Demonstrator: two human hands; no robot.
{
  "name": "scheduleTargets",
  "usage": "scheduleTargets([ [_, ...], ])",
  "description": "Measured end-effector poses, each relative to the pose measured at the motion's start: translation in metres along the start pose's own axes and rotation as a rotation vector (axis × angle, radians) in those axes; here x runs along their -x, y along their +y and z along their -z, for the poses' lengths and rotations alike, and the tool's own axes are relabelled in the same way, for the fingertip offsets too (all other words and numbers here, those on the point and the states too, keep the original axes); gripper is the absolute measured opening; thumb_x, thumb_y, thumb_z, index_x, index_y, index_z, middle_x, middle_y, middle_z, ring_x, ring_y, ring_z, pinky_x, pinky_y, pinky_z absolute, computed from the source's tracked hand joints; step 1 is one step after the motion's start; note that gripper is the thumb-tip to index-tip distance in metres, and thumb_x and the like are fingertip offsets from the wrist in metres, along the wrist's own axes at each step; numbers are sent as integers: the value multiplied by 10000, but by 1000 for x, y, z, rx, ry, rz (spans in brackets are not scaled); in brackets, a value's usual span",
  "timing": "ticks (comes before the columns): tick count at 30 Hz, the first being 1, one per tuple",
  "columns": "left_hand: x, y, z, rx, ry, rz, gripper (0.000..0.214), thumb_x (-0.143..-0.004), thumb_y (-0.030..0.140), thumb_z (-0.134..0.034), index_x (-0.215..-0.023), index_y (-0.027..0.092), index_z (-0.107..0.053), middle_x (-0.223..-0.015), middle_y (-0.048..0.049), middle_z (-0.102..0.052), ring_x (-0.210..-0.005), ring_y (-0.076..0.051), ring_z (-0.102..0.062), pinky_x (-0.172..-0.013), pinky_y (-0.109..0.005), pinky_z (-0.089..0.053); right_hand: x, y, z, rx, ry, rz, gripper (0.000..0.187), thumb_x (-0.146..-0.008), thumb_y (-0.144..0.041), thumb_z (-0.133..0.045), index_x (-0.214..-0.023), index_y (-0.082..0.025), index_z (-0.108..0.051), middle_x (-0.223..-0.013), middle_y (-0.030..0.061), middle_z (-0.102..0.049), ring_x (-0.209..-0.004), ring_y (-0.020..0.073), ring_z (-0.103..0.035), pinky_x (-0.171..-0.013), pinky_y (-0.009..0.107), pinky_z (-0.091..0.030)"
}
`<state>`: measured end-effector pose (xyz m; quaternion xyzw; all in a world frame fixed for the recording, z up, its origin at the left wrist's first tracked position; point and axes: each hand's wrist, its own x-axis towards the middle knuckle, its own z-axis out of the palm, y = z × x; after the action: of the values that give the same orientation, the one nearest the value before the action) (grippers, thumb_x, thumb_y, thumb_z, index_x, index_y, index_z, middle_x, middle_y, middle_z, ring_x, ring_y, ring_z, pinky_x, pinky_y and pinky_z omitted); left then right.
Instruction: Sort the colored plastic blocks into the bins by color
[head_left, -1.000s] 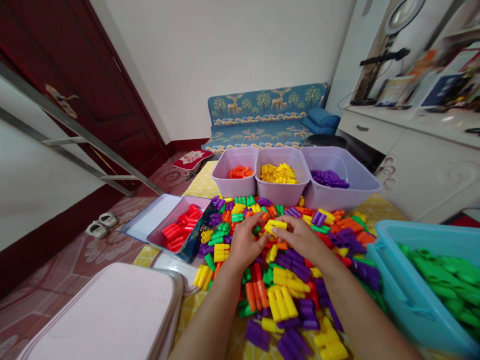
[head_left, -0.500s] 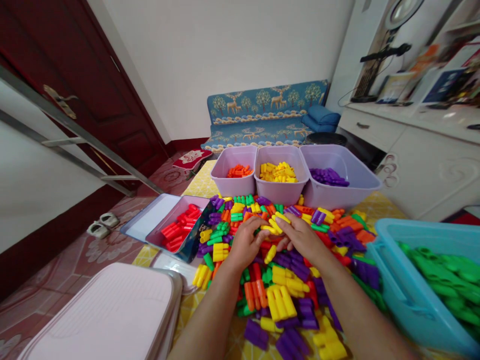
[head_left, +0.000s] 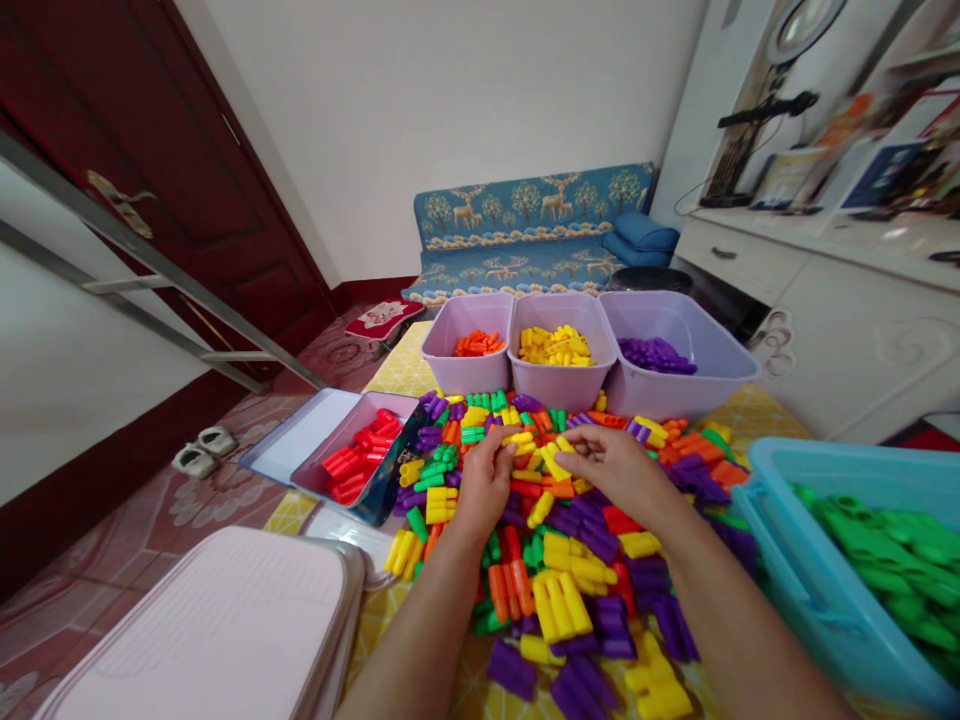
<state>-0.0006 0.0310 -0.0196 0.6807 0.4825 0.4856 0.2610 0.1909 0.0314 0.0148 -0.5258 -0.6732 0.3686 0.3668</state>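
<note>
A heap of plastic tube blocks (head_left: 570, 560) in yellow, purple, orange, green and red covers the table in front of me. My left hand (head_left: 484, 485) pinches a yellow block (head_left: 517, 438) just above the heap. My right hand (head_left: 619, 470) pinches another yellow block (head_left: 555, 460) close beside it. The two yellow pieces are a little apart. Both hands hover over the middle of the heap, in front of three lilac bins.
Lilac bins at the back hold orange (head_left: 466, 375), yellow (head_left: 562, 385) and purple (head_left: 720, 360) blocks. A tray with red blocks (head_left: 360, 455) lies left, a blue tub of green blocks (head_left: 795, 590) right, a pink lidded box (head_left: 217, 630) near left.
The joined yellow piece held between both hands has come apart into two pieces. My left hand has one and my right hand the other, and the hands have drawn slightly apart.
</note>
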Motion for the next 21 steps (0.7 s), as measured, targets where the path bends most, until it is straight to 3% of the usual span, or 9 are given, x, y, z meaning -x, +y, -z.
scheduleTargets([
  [6, 0, 1, -1, -34, 47, 47, 252, -880, 231, -519, -1093, 178, -643, -801, -24, -666, -704, -150, -594, -699, -260, -489, 11, -5, 18, 153, -261, 31, 216, -751, -370, -638, -663, -176, -671, -570, -8, -601, -542, 136, -541, -472, 224, -353],
  [8, 0, 2, -1, -34, 40, 46, 253, -874, 237, -527, -1087, 178, -651, -798, -22, -665, -709, -150, -593, -693, -254, -485, 10, -6, 21, 96, -185, -4, 203, -739, -364, -645, -669, -175, -668, -589, 5, -624, -542, 146, -572, -465, 228, -388],
  [11, 0, 3, -1, -38, 30, 48, 258, -874, 254, -533, -1086, 178, -660, -804, -23, -671, -712, -151, -595, -689, -251, -480, 5, -14, 16, -229, 160, 16, 316, -740, -350, -636, -1012, -189, -654, -965, 76, -699, -764, 193, -682, -606, 278, -530],
  [14, 0, 2, -1, -23, 20, 55, 273, -888, 288, -529, -1100, 179, -660, -869, -36, -698, -762, -164, -622, -721, -260, -491, 2, -27, 5, -441, 413, 179, 537, -769, -307, -600, -1289, -254, -476, -1369, 100, -511, -1114, 229, -616, -840, 349, -544],
  [17, 1, 0, -1, 13, 11, 51, 289, -906, 309, -510, -1126, 185, -652, -1020, -56, -711, -915, -192, -649, -821, -285, -500, 2, -31, -4, -373, 401, 143, 492, -781, -284, -576, -1264, -249, -489, -1318, 102, -553, -1098, 228, -624, -829, 349, -556],
  [21, 0, 0, -1, 20, -3, 49, 278, -913, 298, -501, -1107, 179, -659, -1060, -60, -712, -981, -200, -651, -876, -300, -494, 0, -16, -8, -60, 327, 60, 341, -780, -267, -556, -1106, -188, -614, -1118, 113, -649, -945, 220, -655, -768, 348, -567],
])
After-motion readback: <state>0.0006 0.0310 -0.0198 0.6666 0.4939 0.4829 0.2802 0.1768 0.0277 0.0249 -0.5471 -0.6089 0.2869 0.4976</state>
